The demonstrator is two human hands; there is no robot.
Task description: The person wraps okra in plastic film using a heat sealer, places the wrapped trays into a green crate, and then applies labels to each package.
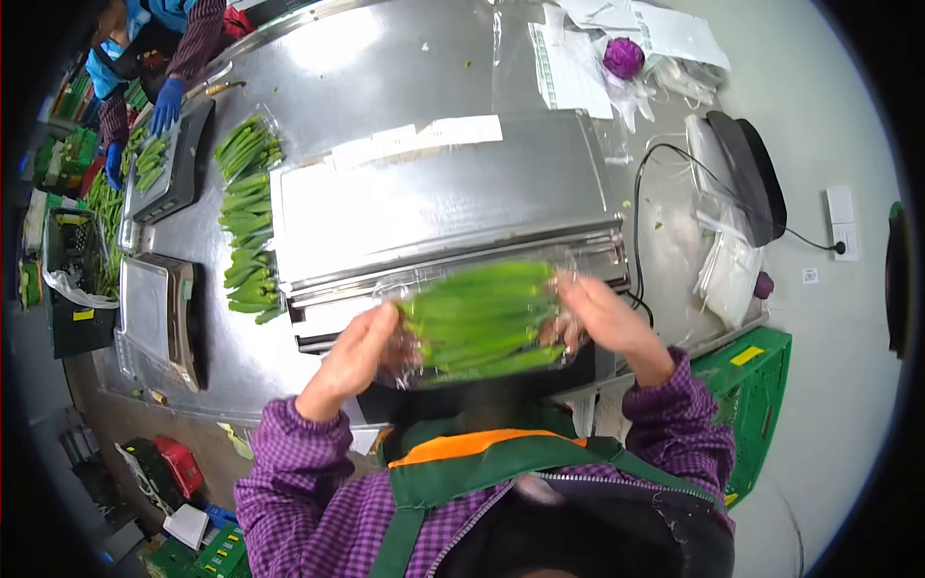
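Observation:
Between my two hands is a bundle of long green vegetables (482, 318) in clear film. My left hand (355, 354) grips its left end, and my right hand (607, 318) grips its right end, with the fingers partly under the film. The bundle is held level in front of the metal wrapping machine (462, 197), over its front edge. Left of the machine, more green bundles (249, 226) lie in a column on the steel table (318, 58).
A co-worker with blue gloves (167, 104) handles greens at a scale (173, 173), upper left. Another scale (154, 313) stands nearer. A purple cabbage (623, 58) lies among plastic bags, upper right. A black cable (641, 193) runs to a wall socket. A green crate (752, 395) is at the right.

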